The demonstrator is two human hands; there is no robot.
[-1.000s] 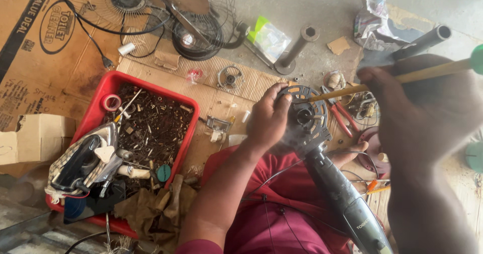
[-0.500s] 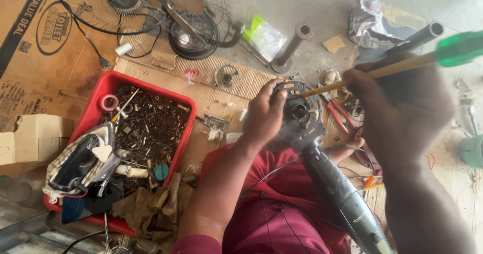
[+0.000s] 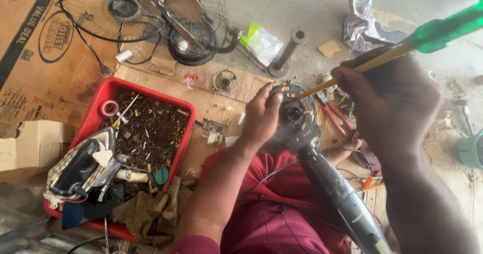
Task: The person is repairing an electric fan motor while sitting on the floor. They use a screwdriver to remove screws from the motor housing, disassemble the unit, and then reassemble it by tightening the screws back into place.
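Gripping the round black head of a fan motor (image 3: 298,117) from its left side, the left hand (image 3: 261,115) has its fingers curled over the rim, the thumb lower down against the housing. The motor sits on the end of a dark stand neck (image 3: 342,198) that slants down to the near right, across the person's red-clothed lap (image 3: 274,219). The right hand (image 3: 390,100) is closed around the yellowish shaft of a screwdriver (image 3: 387,57) with a green handle; the shaft slopes down to the left and its tip meets the top of the motor head, just beside the left hand's fingertips. Red-handled pliers (image 3: 334,114) lie on the floor just right of the motor. To the left, a red tray (image 3: 108,90) holds a heap of small dark screws and scraps, with an old clothes iron (image 3: 83,166) resting at its near end. Flattened cardboard (image 3: 35,73) covers the far left floor, and a wire fan guard (image 3: 166,17) with its blades lies at the far edge. A short metal pipe (image 3: 288,52) lies on the concrete beyond the motor.
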